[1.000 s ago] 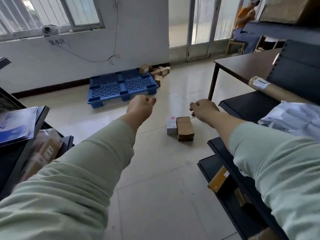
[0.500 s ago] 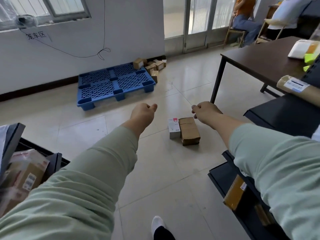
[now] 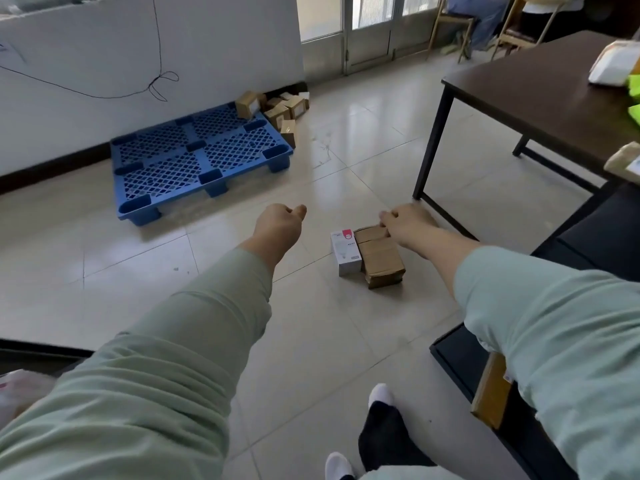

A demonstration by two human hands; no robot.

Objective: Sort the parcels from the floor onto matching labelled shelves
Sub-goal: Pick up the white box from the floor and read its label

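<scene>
just below right hand (image 3: 407,223): parcels (image 3: 379,255) (floor)

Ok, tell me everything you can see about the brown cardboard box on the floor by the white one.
The brown cardboard box is a plain oblong carton lying flat on the tiled floor, its flaps shut, with a seam across the top. Its long side sits against the white box on its left. The right hand overlaps its far end; whether it touches is unclear. The left hand is clear of it.
</scene>
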